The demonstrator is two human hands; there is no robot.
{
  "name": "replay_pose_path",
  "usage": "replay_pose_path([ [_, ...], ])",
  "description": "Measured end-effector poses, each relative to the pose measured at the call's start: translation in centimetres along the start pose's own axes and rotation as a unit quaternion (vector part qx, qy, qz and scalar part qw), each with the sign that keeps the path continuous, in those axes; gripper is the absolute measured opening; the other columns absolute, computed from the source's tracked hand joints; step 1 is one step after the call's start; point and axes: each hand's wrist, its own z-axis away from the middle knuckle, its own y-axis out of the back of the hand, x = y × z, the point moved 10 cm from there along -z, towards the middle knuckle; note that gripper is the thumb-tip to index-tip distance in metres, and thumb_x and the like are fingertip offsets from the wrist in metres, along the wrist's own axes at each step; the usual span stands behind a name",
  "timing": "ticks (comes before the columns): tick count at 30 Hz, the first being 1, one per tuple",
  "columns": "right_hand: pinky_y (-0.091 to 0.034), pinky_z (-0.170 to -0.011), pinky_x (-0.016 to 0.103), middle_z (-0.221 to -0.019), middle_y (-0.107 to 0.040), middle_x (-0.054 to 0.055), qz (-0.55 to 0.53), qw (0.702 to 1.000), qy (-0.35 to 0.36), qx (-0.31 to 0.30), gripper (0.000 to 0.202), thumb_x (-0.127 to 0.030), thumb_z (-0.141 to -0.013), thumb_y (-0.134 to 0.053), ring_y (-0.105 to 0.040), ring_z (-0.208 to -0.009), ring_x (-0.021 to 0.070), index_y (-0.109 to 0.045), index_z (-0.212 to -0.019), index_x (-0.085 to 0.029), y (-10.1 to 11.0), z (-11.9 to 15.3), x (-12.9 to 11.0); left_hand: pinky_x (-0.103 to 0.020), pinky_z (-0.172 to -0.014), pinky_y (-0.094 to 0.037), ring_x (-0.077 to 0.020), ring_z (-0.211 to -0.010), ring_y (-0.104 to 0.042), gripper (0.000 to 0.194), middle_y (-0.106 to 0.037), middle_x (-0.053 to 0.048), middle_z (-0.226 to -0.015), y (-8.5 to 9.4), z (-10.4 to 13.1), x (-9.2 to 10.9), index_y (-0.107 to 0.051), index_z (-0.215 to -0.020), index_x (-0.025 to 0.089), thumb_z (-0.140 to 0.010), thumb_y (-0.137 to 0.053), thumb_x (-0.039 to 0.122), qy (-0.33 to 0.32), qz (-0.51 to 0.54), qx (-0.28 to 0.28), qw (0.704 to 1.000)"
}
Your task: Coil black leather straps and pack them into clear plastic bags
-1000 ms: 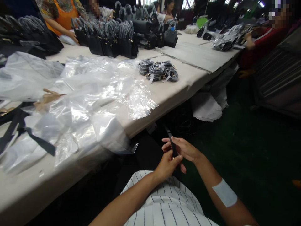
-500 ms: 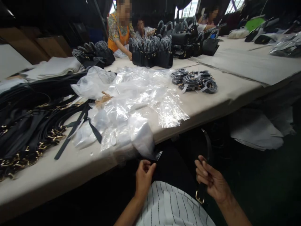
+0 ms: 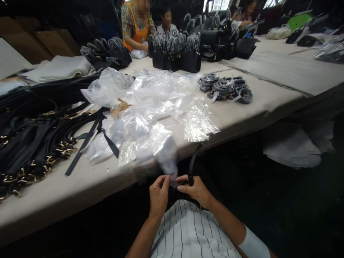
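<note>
My left hand [image 3: 159, 193] pinches the lower end of a clear plastic bag [image 3: 166, 150], which hangs over the table's front edge. Close beside it on the right, my right hand [image 3: 195, 190] is closed around a black strap [image 3: 192, 163] whose upper part rises toward the edge. The right fingertips reach the bag's end. More clear bags [image 3: 153, 89] are spread in a heap on the table, with a fanned stack of narrow clear sleeves [image 3: 197, 123] at its right.
Black straps with gold buckles [image 3: 45, 143] cover the table's left. Wrapped coiled straps [image 3: 225, 87] lie right of the bags. Black handbags [image 3: 176, 59] stand at the back, near a person in an orange apron [image 3: 138, 27]. Paper sheets [image 3: 292, 147] hang below the table.
My right hand has moved left with the black strap, beside my left hand. The bag's lower end is now at my fingers. The view has shifted slightly.
</note>
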Motion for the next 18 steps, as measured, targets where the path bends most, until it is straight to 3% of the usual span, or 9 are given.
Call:
replay_pose_path([
  [2,-0.044,-0.058,0.024,-0.070,-0.063,0.000,0.005,1.000,-0.002,-0.003,0.034,-0.031,-0.065,-0.085,-0.052,-0.060,0.0103,-0.075,-0.094,-0.014,-0.4,0.5,-0.1,-0.023,-0.063,-0.039,-0.0129,-0.065,-0.050,0.033,-0.057,0.003,-0.064,0.6,0.0,0.9,-0.064,-0.071,0.017,-0.087,-0.061,0.046,-0.007,0.009,0.003,1.000],
  [4,-0.046,-0.062,0.025,-0.070,-0.064,-0.001,-0.006,1.000,-0.017,0.000,0.040,-0.029,-0.063,-0.085,-0.056,-0.062,0.0113,-0.074,-0.099,-0.014,-0.6,0.8,-0.3,-0.023,-0.063,-0.039,-0.0125,-0.064,-0.050,0.034,-0.056,0.003,-0.063,1.2,-0.2,1.6,-0.063,-0.068,0.017,-0.086,-0.062,0.046,-0.015,0.007,0.015,1.000],
  [7,-0.033,-0.043,0.019,-0.063,-0.066,-0.002,-0.005,0.997,-0.070,-0.020,0.051,-0.032,-0.067,-0.083,-0.044,-0.043,0.0059,-0.068,-0.112,-0.013,-0.7,1.1,0.0,-0.023,-0.064,-0.042,-0.0137,-0.064,-0.054,0.034,-0.060,0.001,-0.063,2.1,-0.3,1.5,-0.064,-0.068,0.017,-0.084,-0.064,0.047,-0.003,0.002,0.032,0.999],
  [9,-0.018,-0.036,0.019,-0.059,-0.068,0.001,0.000,0.994,-0.101,-0.042,0.043,-0.037,-0.071,-0.080,-0.032,-0.036,0.0031,-0.068,-0.102,-0.010,-0.7,1.4,0.2,-0.024,-0.066,-0.044,-0.0151,-0.065,-0.057,0.035,-0.064,0.000,-0.065,2.6,-0.1,0.8,-0.065,-0.068,0.017,-0.084,-0.064,0.048,0.007,-0.007,0.033,0.999],
  [12,-0.012,-0.034,0.019,-0.052,-0.065,0.001,-0.031,0.992,-0.110,-0.058,0.035,-0.043,-0.072,-0.079,-0.028,-0.034,0.0024,-0.064,-0.075,-0.011,-0.5,1.8,-0.1,-0.027,-0.068,-0.046,-0.0173,-0.067,-0.060,0.040,-0.067,-0.003,-0.066,3.2,0.9,0.2,-0.068,-0.067,0.017,-0.087,-0.059,0.051,0.004,-0.052,0.022,0.998],
  [15,-0.011,-0.034,0.020,-0.044,-0.058,-0.003,-0.061,0.992,-0.095,-0.052,0.041,-0.051,-0.073,-0.077,-0.026,-0.032,0.0027,-0.058,-0.067,-0.015,-0.5,2.2,-1.1,-0.030,-0.073,-0.049,-0.0209,-0.075,-0.064,0.052,-0.072,-0.007,-0.075,1.8,2.4,0.7,-0.074,-0.073,0.017,-0.092,-0.046,0.056,0.008,-0.065,-0.070,0.995],
  [18,-0.018,-0.037,0.020,-0.042,-0.056,-0.003,-0.046,0.998,-0.036,-0.031,0.043,-0.052,-0.076,-0.075,-0.030,-0.034,0.0040,-0.056,-0.064,-0.016,-0.8,2.7,-3.1,-0.036,-0.093,-0.048,-0.0256,-0.104,-0.065,0.050,-0.074,-0.010,-0.108,-1.6,4.7,2.4,-0.074,-0.106,0.019,-0.096,-0.040,0.054,0.028,0.021,-0.206,0.978],
])
